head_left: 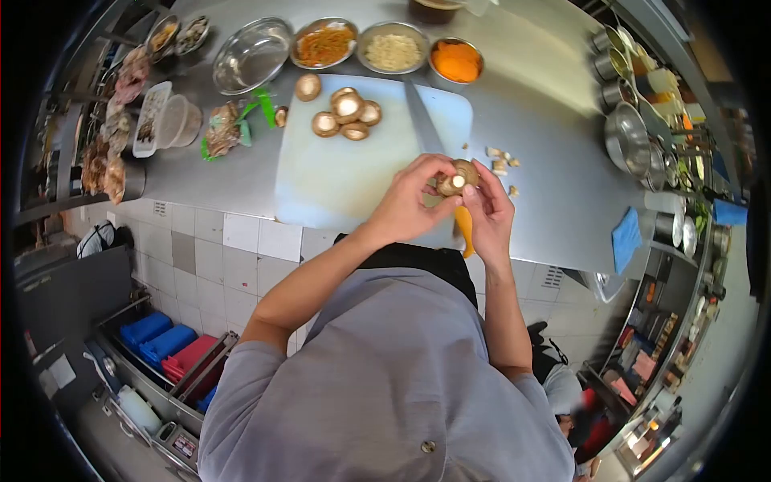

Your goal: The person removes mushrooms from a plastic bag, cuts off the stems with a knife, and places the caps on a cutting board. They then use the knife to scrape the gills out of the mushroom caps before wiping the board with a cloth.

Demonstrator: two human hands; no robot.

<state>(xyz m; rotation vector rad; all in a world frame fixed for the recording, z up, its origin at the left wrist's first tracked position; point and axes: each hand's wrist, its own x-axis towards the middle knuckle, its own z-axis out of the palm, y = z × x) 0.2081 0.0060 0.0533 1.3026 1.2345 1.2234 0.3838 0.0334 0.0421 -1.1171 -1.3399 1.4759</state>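
A tiled floor [197,241] is seen below a steel counter [554,128], by which most of the view is filled. On the counter a white board [337,173] is laid, its near edge close to the counter's front. Behind the board, a row of metal bowls is set out: a plain one [253,56] at the left, then one with orange-brown shreds [325,43], one with pale chopped bits [393,50] and, at the right, a smaller one with bright orange food [456,61]. To the left, a clear tub [178,120] is placed beside a white tray [149,122], and a bag [223,130] with green edges is seen nearer the board. At the far right, a blue cloth [626,239] is draped at the counter's edge.

A knife [422,120] is laid over the board's right side, its blade pointed away and its yellow handle partly hidden by the hands. The left hand [411,201] is curled, with a brown mushroom [456,180] held at its fingertips; the same mushroom is gripped by the bent fingers of the right hand [490,210], above the board's right edge. Its pale stem is turned upward. Toward the board's far left, other mushrooms [347,108] are clustered. Small pale pieces [499,162] are scattered on the counter, just right of the board.
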